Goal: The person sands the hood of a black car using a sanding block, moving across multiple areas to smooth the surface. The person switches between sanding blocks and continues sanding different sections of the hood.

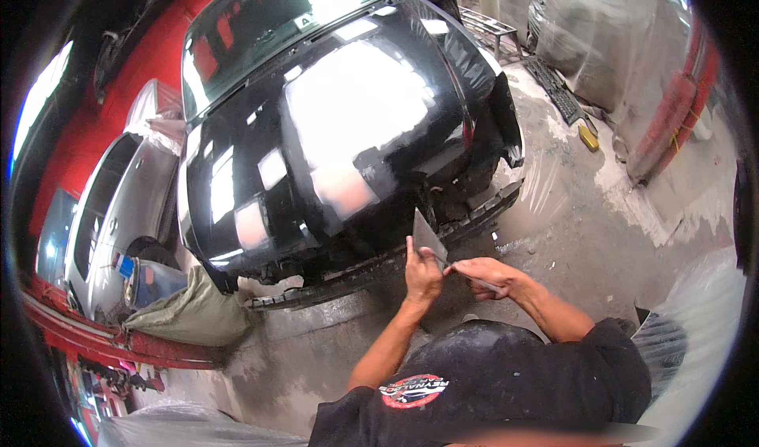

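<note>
My left hand (424, 279) is raised in front of my chest, closed round the lower part of a thin grey sheet (428, 233) that looks like sandpaper. The sheet's pointed upper corner sticks up above the fingers. Just to the right, my right hand (485, 275) pinches at the sheet's lower end, its fingertips almost meeting the left hand. A grey strip shows under the right fingers; whether it belongs to the same sheet I cannot tell. Beyond both hands stands a black car, its glossy hood (296, 186) closed and patched with bright reflections. Neither hand touches the car.
The car's front bumper is off, and a dark bar (332, 289) runs across its front. At left are a silver car (130, 186) and a green sack (194, 313). A yellow object (588, 138) lies on the stained floor at right, near plastic sheeting (593, 36).
</note>
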`<state>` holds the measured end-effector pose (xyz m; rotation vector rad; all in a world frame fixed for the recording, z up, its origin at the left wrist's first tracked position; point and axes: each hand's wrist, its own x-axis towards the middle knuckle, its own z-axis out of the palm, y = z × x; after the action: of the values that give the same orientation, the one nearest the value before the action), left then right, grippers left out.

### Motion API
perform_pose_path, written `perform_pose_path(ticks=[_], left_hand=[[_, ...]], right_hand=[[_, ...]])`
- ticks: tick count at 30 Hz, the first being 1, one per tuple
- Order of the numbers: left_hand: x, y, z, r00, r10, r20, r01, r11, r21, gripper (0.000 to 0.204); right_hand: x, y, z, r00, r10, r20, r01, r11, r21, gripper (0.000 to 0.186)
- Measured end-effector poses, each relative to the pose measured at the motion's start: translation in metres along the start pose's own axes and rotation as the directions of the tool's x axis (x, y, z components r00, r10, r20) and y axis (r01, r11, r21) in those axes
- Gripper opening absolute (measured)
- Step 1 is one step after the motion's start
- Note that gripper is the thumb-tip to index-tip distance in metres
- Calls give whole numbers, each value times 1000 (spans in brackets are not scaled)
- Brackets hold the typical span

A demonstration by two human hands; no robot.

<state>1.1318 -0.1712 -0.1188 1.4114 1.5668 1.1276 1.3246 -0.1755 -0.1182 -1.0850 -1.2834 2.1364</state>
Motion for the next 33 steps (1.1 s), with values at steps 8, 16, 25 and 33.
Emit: perform_pose_path(ticks=[8, 16, 25, 33], left_hand=[[-11, -40, -37, 907, -368, 204, 413, 692, -592, 37], [-8, -16, -7, 758, -443, 479, 652, 484, -583, 51], [27, 2, -7, 902, -4, 432, 414, 296, -861, 50], [-16, 0, 19, 935, 26, 354, 297, 490, -820, 55]], right_hand=[[-56, -11, -58, 783, -351, -515, 248, 934, -259, 32], [-28, -20, 37, 738, -572, -359, 291, 749, -596, 32], [-21, -15, 77, 627, -747, 221, 609, 295, -736, 75], [23, -6, 64, 526, -770, -362, 363, 588, -723, 51]])
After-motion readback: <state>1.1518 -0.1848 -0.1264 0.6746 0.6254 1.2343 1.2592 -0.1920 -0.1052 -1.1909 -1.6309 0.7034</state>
